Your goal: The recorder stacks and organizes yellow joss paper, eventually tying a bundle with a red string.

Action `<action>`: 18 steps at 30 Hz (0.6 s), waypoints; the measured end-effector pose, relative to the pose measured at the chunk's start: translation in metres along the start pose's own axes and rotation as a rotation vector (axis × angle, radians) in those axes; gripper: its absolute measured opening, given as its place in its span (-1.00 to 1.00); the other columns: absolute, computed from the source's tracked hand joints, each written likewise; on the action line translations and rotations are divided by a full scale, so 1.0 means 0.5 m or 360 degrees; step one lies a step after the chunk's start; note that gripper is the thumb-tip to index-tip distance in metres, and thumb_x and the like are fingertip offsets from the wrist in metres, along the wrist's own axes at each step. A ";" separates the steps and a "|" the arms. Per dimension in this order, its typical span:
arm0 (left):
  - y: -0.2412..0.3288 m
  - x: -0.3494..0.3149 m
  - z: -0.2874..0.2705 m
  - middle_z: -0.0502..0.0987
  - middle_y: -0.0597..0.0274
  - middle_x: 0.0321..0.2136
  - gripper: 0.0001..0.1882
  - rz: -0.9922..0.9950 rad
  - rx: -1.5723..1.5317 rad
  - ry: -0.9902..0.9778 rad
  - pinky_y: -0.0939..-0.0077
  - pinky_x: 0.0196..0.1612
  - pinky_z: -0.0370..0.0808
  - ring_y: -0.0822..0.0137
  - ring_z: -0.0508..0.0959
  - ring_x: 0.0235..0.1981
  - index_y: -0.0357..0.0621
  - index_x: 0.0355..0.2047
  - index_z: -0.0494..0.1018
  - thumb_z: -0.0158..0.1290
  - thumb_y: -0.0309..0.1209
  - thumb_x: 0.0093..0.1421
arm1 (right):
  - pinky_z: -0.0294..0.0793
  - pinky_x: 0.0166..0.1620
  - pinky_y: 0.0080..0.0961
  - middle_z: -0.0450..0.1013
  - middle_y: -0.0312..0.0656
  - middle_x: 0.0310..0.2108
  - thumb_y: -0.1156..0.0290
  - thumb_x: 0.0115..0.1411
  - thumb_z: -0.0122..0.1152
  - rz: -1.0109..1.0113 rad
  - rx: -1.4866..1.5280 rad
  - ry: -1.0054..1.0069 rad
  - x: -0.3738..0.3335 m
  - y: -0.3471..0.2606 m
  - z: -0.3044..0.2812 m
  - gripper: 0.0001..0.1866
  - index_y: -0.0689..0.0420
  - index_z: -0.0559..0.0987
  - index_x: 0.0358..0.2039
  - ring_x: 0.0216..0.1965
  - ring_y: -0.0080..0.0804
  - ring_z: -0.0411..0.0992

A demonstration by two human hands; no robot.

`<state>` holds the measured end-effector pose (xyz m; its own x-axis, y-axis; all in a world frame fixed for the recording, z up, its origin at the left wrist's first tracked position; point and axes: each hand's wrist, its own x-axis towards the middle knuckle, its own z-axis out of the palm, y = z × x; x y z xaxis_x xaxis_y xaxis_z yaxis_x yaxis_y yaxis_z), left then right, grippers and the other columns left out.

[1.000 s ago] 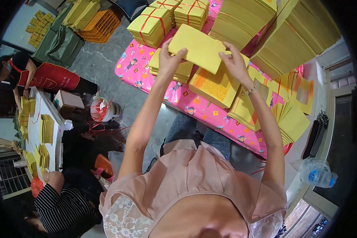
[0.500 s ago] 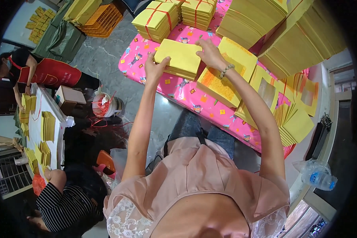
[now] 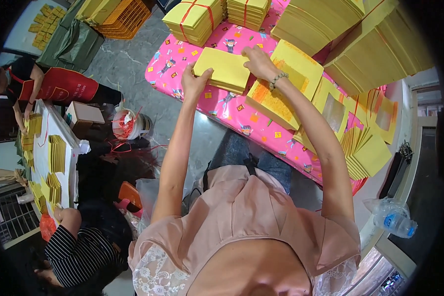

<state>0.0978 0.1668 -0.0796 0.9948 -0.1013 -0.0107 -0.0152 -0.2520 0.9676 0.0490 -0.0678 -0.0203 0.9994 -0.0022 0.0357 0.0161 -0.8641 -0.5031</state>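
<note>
A thick stack of yellow paper sheets (image 3: 223,68) lies on the pink patterned tablecloth (image 3: 217,108). My left hand (image 3: 194,83) grips its left end, thumb over the top edge and fingers along the side. At the stack's right end is my right hand (image 3: 260,63), bracelet at the wrist, its fingers bent against the far corner; the fingertips are partly hidden. Just right of the stack, under my right wrist, sits a larger yellow paper pile (image 3: 277,106) with an orange-printed top.
Red-tied yellow bundles (image 3: 192,22) and tall paper stacks (image 3: 380,54) line the far and right sides. Fanned yellow sheets (image 3: 367,153) lie at the right. Leftward are a white table (image 3: 59,133), a bucket (image 3: 131,124), an orange crate (image 3: 128,19) and two people at work.
The small stack looks flatter and more even, its top sheets less offset than before. Both hands stay at its ends with slight shifts. The whole view has moved a little.
</note>
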 end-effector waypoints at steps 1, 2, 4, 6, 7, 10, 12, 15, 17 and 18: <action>0.000 -0.001 0.001 0.60 -0.01 -0.22 -0.35 -0.0005 0.0001 0.0000 0.39 -0.18 0.57 0.22 0.63 -0.24 -0.37 0.03 0.42 0.35 -0.29 -0.03 | 0.48 -0.02 -0.14 0.39 0.22 -0.15 0.54 0.08 0.23 0.0028 0.0021 0.0029 -0.001 -0.004 -0.002 -0.66 0.29 0.48 -0.10 -0.12 0.15 0.45; 0.001 -0.003 0.002 0.60 -0.01 -0.22 -0.35 -0.0005 -0.0011 0.0000 0.39 -0.19 0.57 0.23 0.63 -0.25 -0.37 0.02 0.42 0.35 -0.29 -0.03 | 0.48 -0.02 -0.14 0.39 0.22 -0.15 0.54 0.08 0.23 0.0028 0.0023 0.0024 -0.002 -0.007 -0.005 -0.66 0.29 0.48 -0.10 -0.12 0.15 0.45; 0.013 -0.008 0.007 0.61 -0.01 -0.23 -0.36 -0.0008 -0.0020 -0.0006 0.40 -0.19 0.57 0.23 0.63 -0.25 -0.37 0.02 0.42 0.35 -0.29 -0.03 | 0.49 -0.04 -0.14 0.41 0.22 -0.17 0.55 0.07 0.21 0.0018 -0.0019 0.0094 -0.005 -0.005 -0.008 -0.68 0.32 0.46 -0.14 -0.12 0.15 0.46; 0.035 -0.017 0.014 0.58 -0.05 -0.21 -0.35 -0.0020 0.0028 -0.0040 0.31 -0.12 0.55 0.17 0.61 -0.19 -0.35 0.02 0.42 0.35 -0.25 -0.03 | 0.50 -0.06 -0.13 0.42 0.21 -0.18 0.55 0.06 0.22 0.0045 -0.0096 0.0074 -0.001 0.002 -0.005 -0.68 0.33 0.45 -0.15 -0.13 0.15 0.46; 0.028 -0.017 0.009 0.58 -0.05 -0.21 -0.35 -0.0026 0.0032 -0.0029 0.31 -0.12 0.55 0.17 0.61 -0.19 -0.35 0.02 0.42 0.35 -0.25 -0.03 | 0.51 -0.08 -0.12 0.42 0.21 -0.19 0.55 0.05 0.22 0.0046 -0.0172 0.0048 0.002 -0.006 -0.002 -0.69 0.33 0.44 -0.17 -0.14 0.15 0.46; 0.024 -0.026 0.006 0.51 -0.11 -0.13 -0.34 0.0208 0.0452 0.0089 0.15 -0.05 0.50 0.00 0.54 -0.11 -0.33 0.01 0.41 0.34 -0.21 -0.04 | 0.53 -0.12 -0.10 0.42 0.21 -0.21 0.56 0.03 0.23 0.0046 -0.0181 0.0019 -0.002 -0.016 0.004 -0.68 0.32 0.42 -0.18 -0.17 0.16 0.47; 0.070 -0.057 0.022 0.48 -0.09 -0.11 -0.33 0.0454 0.0974 0.0278 0.13 -0.08 0.50 -0.07 0.53 -0.12 -0.20 0.10 0.39 0.31 -0.20 0.01 | 0.53 -0.12 -0.10 0.42 0.21 -0.21 0.56 0.03 0.24 0.0042 -0.0181 0.0063 -0.009 -0.001 0.005 -0.67 0.32 0.41 -0.17 -0.17 0.16 0.47; 0.093 -0.074 0.025 0.43 -0.02 -0.03 -0.44 0.0676 0.1349 0.0400 0.13 0.00 0.44 -0.13 0.44 -0.04 -0.04 0.06 0.45 0.27 -0.25 0.04 | 0.54 -0.12 -0.10 0.41 0.21 -0.21 0.55 0.03 0.25 0.0016 -0.0173 0.0103 -0.009 0.000 0.007 -0.66 0.32 0.41 -0.16 -0.17 0.16 0.48; 0.093 -0.077 0.031 0.47 0.02 -0.05 -0.54 0.0841 0.1358 0.0389 0.17 -0.01 0.44 -0.08 0.47 -0.06 -0.03 0.00 0.49 0.23 -0.33 0.05 | 0.54 -0.12 -0.10 0.41 0.21 -0.20 0.55 0.03 0.25 0.0015 -0.0166 0.0097 -0.009 -0.006 0.008 -0.66 0.32 0.41 -0.16 -0.17 0.16 0.47; 0.095 -0.077 0.035 0.52 0.07 -0.07 -0.61 0.1011 0.1361 0.0375 0.22 -0.02 0.45 -0.04 0.49 -0.08 -0.02 -0.05 0.54 0.19 -0.42 0.05 | 0.53 -0.11 -0.10 0.40 0.22 -0.20 0.54 0.04 0.26 0.0018 -0.0171 0.0090 -0.011 -0.007 0.007 -0.66 0.31 0.41 -0.17 -0.16 0.16 0.47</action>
<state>0.0572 0.1421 -0.0378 0.7734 -0.2857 0.5659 -0.5076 -0.8138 0.2829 0.0436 -0.0632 -0.0217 0.9960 -0.0379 0.0809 -0.0016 -0.9129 -0.4082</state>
